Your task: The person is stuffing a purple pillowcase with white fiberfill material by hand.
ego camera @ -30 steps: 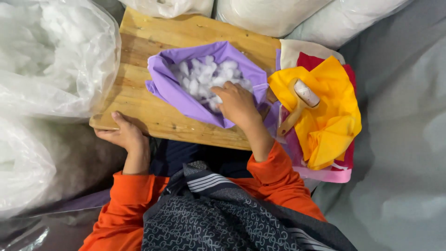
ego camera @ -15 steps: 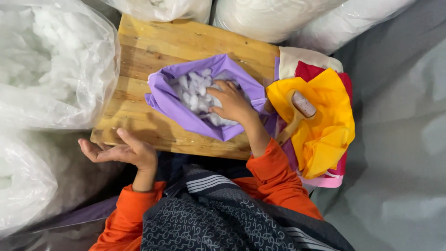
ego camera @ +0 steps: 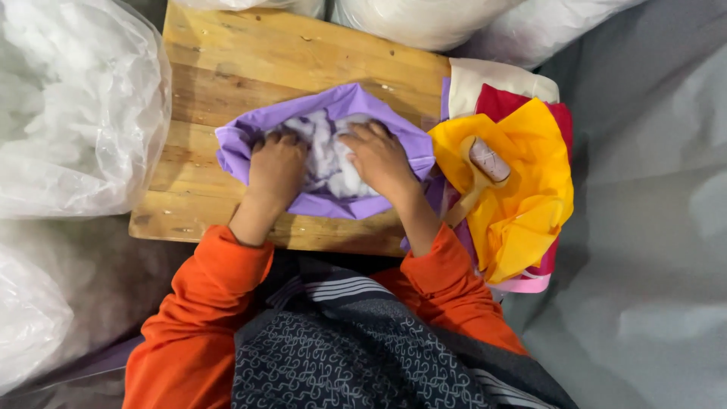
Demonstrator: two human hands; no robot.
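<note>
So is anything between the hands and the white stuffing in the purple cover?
Nothing visible. The left hand and right hand both rest directly on the white stuffing inside the open purple cover.

One head-worn camera looks steeply down, close over the wooden board (ego camera: 303,68) at the person's lap.
</note>
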